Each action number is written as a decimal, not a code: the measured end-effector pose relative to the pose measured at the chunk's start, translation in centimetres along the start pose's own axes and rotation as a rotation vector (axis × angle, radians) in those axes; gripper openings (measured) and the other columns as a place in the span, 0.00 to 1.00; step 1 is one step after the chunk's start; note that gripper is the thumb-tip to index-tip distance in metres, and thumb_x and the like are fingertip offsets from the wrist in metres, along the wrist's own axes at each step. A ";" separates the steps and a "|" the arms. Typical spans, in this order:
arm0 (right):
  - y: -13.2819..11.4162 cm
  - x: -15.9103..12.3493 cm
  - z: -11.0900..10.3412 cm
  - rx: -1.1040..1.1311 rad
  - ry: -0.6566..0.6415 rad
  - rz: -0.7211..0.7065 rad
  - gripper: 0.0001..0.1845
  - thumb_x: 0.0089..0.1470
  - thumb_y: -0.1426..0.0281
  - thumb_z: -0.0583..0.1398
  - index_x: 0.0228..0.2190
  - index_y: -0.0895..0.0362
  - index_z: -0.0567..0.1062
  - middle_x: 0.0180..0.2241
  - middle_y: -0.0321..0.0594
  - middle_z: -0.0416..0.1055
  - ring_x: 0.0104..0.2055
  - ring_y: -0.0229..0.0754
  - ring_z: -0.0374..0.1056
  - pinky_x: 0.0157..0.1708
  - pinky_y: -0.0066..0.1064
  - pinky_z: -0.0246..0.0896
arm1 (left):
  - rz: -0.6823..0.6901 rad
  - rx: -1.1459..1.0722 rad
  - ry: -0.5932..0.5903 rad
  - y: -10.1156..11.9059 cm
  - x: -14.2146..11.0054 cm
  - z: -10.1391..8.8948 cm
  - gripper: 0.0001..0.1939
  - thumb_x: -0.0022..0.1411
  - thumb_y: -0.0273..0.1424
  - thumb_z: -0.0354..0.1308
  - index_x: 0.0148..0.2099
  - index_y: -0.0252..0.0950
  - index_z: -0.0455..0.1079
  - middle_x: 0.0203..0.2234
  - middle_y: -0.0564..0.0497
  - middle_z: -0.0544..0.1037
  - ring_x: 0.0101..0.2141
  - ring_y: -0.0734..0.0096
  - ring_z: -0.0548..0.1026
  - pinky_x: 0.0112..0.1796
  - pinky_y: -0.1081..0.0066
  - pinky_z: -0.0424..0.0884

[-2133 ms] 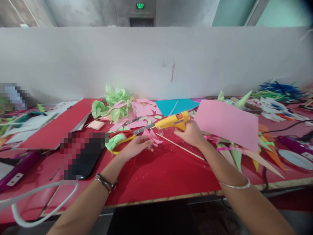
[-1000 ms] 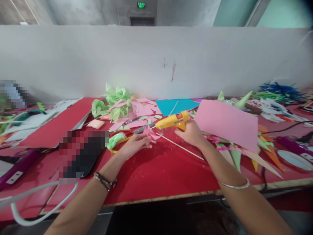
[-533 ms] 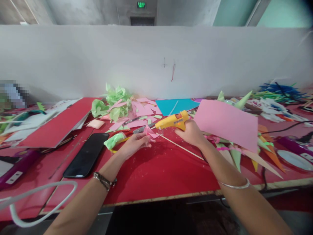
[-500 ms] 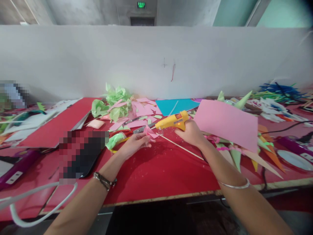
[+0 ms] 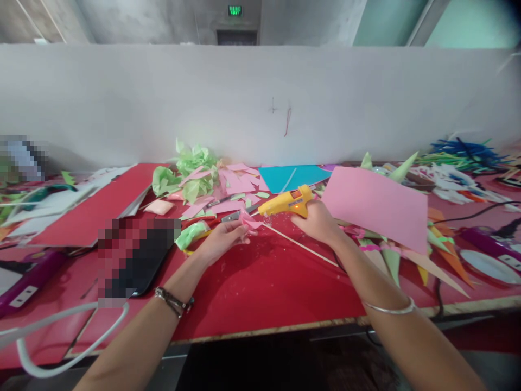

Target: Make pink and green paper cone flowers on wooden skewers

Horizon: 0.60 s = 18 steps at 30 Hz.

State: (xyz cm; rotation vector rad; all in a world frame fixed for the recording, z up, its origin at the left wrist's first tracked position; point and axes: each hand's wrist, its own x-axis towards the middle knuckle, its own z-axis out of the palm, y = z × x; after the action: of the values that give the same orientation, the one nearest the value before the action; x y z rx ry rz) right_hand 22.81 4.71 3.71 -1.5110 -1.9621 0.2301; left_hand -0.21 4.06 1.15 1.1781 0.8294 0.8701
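Pink paper piece (image 5: pixel 251 221) sits pinched between the left hand's (image 5: pixel 225 239) fingers; the right hand (image 5: pixel 317 221) is wrapped round a yellow glue gun (image 5: pixel 285 202), nozzle near the piece; below spreads a red tabletop (image 5: pixel 260 293); beyond the pale partition (image 5: pixel 228 103) glows a green EXIT sign (image 5: pixel 235 10).

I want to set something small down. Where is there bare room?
The red tabletop between the left forearm and right forearm, from the thin pale stick to the near edge, is bare but for tiny specks. It is crowded beyond the yellow glue gun, with pink paper scraps and crumpled green tissue.
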 end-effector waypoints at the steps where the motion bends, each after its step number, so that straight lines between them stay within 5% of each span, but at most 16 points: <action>1: 0.0 0.0 0.0 0.000 0.000 0.000 0.06 0.40 0.70 0.54 0.22 0.60 0.67 0.19 0.39 0.66 0.21 0.38 0.62 0.20 0.26 0.51 | 0.006 0.007 0.000 0.0 0.0 0.0 0.14 0.44 0.38 0.62 0.24 0.32 0.66 0.18 0.57 0.69 0.22 0.80 0.67 0.29 0.77 0.64; 11: -0.1 0.0 -0.1 -0.006 -0.015 -0.008 0.05 0.40 0.70 0.54 0.22 0.60 0.67 0.18 0.37 0.64 0.19 0.36 0.59 0.18 0.25 0.49 | 0.048 0.072 0.012 -0.1 0.1 -0.2 0.14 0.44 0.39 0.62 0.26 0.32 0.69 0.19 0.56 0.69 0.22 0.81 0.66 0.29 0.78 0.63; 18: 0.0 0.0 -0.1 -0.013 -0.020 0.006 0.05 0.40 0.69 0.54 0.21 0.59 0.66 0.17 0.36 0.63 0.19 0.36 0.59 0.18 0.25 0.49 | 0.078 0.155 0.007 -0.3 0.3 -0.6 0.16 0.48 0.38 0.59 0.36 0.32 0.72 0.29 0.51 0.74 0.23 0.80 0.66 0.32 0.75 0.64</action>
State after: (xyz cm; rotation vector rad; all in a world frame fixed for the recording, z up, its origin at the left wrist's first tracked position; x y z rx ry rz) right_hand 22.87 4.69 3.83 -1.5290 -1.9784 0.2367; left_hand -0.56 4.58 0.71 1.3507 0.8735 0.8864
